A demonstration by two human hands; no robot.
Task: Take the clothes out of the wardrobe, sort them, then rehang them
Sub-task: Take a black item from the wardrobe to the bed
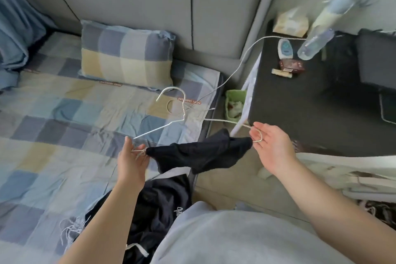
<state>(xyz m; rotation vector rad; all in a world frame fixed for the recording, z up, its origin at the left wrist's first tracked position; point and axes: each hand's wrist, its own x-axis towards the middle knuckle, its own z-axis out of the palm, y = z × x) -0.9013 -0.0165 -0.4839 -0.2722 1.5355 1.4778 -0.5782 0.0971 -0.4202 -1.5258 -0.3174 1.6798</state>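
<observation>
Centre frame: thin wire hanger [183, 113], dark garment [199, 154] slung over its bottom bar. Left hand [132, 157] pinching the left corner; right hand [271, 146] near flat, cradling the right corner. Light, springy wire and limp cloth, likely to slide. Best kept level, held at both corners.

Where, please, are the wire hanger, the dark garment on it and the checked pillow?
wire hanger [154, 130]: head view, on its left sloping arm.
dark garment [199, 153]: head view, middle of the draped cloth.
checked pillow [126, 55]: head view, centre of its cover.
</observation>
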